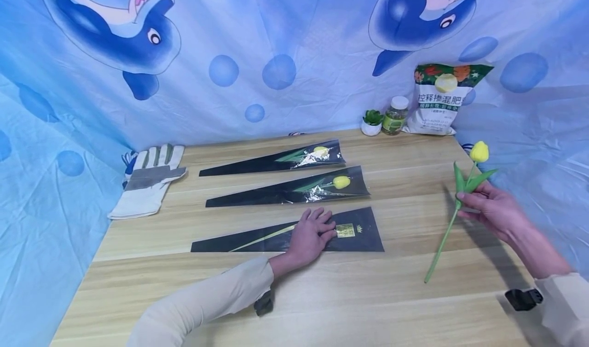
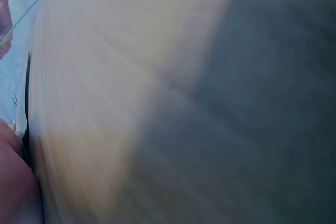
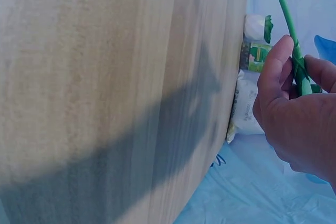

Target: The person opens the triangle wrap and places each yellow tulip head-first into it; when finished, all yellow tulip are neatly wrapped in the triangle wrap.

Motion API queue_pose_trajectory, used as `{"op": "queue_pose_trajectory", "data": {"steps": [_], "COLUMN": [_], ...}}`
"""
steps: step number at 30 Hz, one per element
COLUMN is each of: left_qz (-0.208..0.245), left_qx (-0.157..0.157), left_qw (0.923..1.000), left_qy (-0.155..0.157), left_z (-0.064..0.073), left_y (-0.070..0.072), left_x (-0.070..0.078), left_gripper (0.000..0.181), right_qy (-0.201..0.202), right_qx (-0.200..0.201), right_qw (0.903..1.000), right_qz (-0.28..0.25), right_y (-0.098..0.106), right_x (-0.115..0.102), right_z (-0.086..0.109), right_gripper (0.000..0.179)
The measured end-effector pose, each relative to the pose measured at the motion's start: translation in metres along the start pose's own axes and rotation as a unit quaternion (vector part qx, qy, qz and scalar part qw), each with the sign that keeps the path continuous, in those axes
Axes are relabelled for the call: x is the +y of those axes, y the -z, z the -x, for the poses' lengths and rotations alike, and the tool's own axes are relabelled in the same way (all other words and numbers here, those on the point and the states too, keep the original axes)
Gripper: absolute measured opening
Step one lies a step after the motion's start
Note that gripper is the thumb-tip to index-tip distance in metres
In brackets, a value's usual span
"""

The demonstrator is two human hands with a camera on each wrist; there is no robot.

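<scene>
My right hand [image 1: 497,211] pinches an artificial yellow tulip [image 1: 480,152] by its stem near the green leaves, above the table's right side. The bloom points up and away, and the stem slants down to the left. In the right wrist view, thumb and fingers close round the green stem [image 3: 285,11]. My left hand [image 1: 313,237] rests on the nearest black flower sleeve [image 1: 368,239], its fingers spread toward the gold label [image 1: 345,230]. That hand hides the sleeve's middle. The left wrist view mostly shows blurred tabletop.
Two more black sleeves, a middle one [image 1: 244,198] and a far one [image 1: 234,168], each hold a yellow tulip. Work gloves [image 1: 149,178] lie at the left. A small potted plant [image 1: 371,122], a lidded jar [image 1: 395,116] and a fertiliser bag [image 1: 437,104] stand at the back right.
</scene>
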State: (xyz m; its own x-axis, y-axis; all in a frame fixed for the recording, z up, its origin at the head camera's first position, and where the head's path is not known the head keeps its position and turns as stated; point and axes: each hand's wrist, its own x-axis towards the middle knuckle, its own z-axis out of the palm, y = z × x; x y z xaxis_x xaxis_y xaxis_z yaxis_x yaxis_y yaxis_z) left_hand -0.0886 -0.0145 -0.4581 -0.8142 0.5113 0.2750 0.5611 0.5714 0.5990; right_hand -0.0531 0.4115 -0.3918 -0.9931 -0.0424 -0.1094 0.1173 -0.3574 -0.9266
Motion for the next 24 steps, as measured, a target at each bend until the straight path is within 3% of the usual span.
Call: {"op": "queue_pose_trajectory", "data": {"steps": [12, 24], "left_qz": [0.005, 0.054], "left_qx": [0.039, 0.09], "left_qw": [0.9992, 0.9942], "left_qy": [-0.006, -0.022], "left_z": [-0.0007, -0.0006], "left_y": [-0.0016, -0.0044], "left_x": [0.0, -0.0022], "left_gripper": [0.018, 0.012], "right_qy": [-0.005, -0.014], "right_qx": [-0.001, 0.056], "right_qw": [0.9998, 0.9968], "right_qz": [-0.018, -0.055], "right_y": [-0.0003, -0.0085], "right_x": [0.0008, -0.007], "right_z": [0.0001, -0.0029], "right_gripper": [0.022, 0.014]}}
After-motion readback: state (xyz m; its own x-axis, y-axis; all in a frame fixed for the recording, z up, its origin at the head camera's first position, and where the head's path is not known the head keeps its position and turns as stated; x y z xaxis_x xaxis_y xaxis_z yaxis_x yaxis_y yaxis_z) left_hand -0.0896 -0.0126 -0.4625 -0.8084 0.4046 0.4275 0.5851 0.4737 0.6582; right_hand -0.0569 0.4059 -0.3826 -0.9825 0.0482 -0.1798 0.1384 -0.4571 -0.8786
